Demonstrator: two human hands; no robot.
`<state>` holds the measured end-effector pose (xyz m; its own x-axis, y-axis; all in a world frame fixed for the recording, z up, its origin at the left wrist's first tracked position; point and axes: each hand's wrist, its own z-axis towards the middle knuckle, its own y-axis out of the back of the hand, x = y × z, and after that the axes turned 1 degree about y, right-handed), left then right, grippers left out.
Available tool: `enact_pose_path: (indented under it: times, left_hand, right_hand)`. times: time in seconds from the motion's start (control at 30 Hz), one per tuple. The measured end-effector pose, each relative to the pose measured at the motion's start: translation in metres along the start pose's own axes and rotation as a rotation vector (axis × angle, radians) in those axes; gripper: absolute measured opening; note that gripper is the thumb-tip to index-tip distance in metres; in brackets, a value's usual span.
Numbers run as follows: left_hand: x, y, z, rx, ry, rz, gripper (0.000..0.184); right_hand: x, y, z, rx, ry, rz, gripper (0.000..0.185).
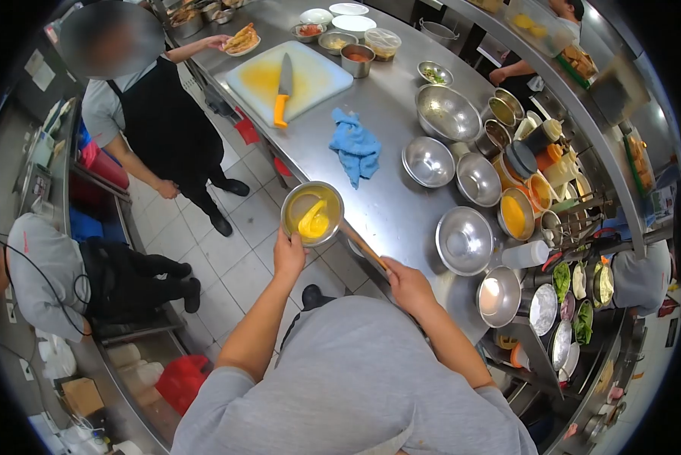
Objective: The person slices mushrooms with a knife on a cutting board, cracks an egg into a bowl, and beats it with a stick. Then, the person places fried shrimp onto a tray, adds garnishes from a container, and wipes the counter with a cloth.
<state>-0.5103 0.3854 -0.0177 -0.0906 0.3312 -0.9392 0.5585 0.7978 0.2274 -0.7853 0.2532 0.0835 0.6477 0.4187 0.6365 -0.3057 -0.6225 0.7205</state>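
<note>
Fingers of my left hand (289,252) wrap the lower rim of a metal bowl (288,199), which is tilted toward me and has yellow liquid inside. A yellow utensil head (313,220) lies in that bowl. My right hand (410,285) is closed around a long wooden handle (364,244) that runs toward the bowl's right side. Whether the handle joins the bowl or the yellow utensil, I cannot tell. The bowl is held over the front edge of the steel counter. A crumpled blue cloth (355,147) lies on the counter beyond my hands.
An orange-handled knife (283,91) rests on a stained cutting board (321,72). Steel bowls (464,240) and sauce containers (516,214) line the counter's right. A person in a black apron (170,114) holds a plate of food (241,41); another person (48,262) stands at left.
</note>
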Motion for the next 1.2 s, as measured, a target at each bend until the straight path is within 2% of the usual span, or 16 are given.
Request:
enact_pose_path:
  times: [0.03,0.1,0.13,0.2,0.23,0.3,0.4,0.53,0.6,0.63,0.73,0.8,0.9,0.97,1.07,1.2]
  left_hand:
    - [-0.001,0.000,-0.004,-0.010,-0.016,0.011,0.055]
    - [-0.003,0.000,-0.008,-0.025,0.001,-0.002,0.055]
    - [-0.004,-0.001,-0.009,-0.032,0.014,-0.019,0.054]
    - [-0.004,-0.002,-0.013,-0.034,0.015,0.003,0.054]
    - [-0.002,-0.003,-0.015,-0.029,0.016,0.025,0.053]
    - [-0.003,-0.007,-0.021,-0.043,-0.017,-0.028,0.053]
    - [-0.010,-0.016,-0.028,-0.045,-0.050,-0.058,0.052]
    - [-0.014,-0.034,-0.035,-0.069,-0.039,-0.071,0.051]
    - [-0.013,-0.041,-0.036,-0.072,-0.058,-0.032,0.051]
    - [-0.012,-0.044,-0.038,-0.072,-0.077,0.006,0.051]
    - [-0.015,-0.059,-0.043,-0.102,-0.102,-0.005,0.047]
    - [-0.020,-0.068,-0.044,-0.101,-0.069,-0.021,0.044]
    - [-0.025,-0.080,-0.043,-0.110,-0.085,-0.071,0.035]
    - [-0.028,-0.087,-0.035,-0.117,-0.133,-0.107,0.029]
    - [-0.036,-0.088,-0.010,-0.047,-0.041,-0.137,0.025]
    - [-0.056,-0.089,0.032,0.083,0.008,-0.131,0.029]
  right_hand:
    - [-0.002,0.003,-0.001,0.007,0.004,-0.001,0.036]
    - [-0.002,0.009,-0.002,0.245,-0.036,0.229,0.036]
    - [-0.002,0.011,-0.001,0.248,-0.029,0.230,0.036]
    - [-0.005,0.013,-0.002,0.076,0.007,-0.073,0.035]
    - [-0.009,0.014,-0.003,0.080,0.010,-0.070,0.035]
    - [-0.021,0.017,-0.001,0.247,-0.015,0.239,0.035]
    - [-0.027,0.025,-0.004,0.127,0.060,0.043,0.035]
    - [-0.026,0.050,-0.011,0.177,-0.006,0.201,0.036]
    - [-0.048,0.049,-0.010,0.227,0.116,0.053,0.035]
    - [-0.058,0.048,-0.010,0.171,0.244,0.148,0.035]
    - [-0.065,0.056,-0.007,0.001,0.135,0.074,0.034]
    - [-0.075,0.062,-0.010,0.118,0.168,0.109,0.034]
    - [-0.075,0.071,-0.010,-0.056,0.183,0.244,0.033]
    - [-0.083,0.076,-0.009,0.022,0.233,0.065,0.033]
    - [-0.069,0.086,-0.011,-0.188,0.249,0.127,0.034]
    - [-0.059,0.077,-0.010,-0.303,0.245,0.074,0.035]
